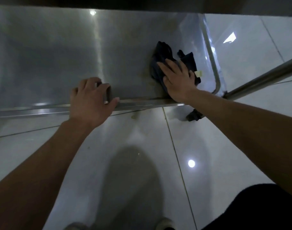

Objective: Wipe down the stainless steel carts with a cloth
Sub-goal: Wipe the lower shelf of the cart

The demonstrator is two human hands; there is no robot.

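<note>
Mid-wipe, by the look of it. Right hand [176, 78] spread flat, pressing the dark cloth [166, 63] onto the cart shelf [58, 55] near its right front corner, beside the upright tube [211, 63]. Left hand [90, 98] with fingers hooked over the shelf's front rim [142, 102], steadying. Faint yellowish smears beside the cloth not yet cleared; rest of the shelf too glare-streaked to judge clean. Probably a good deal left.
</note>
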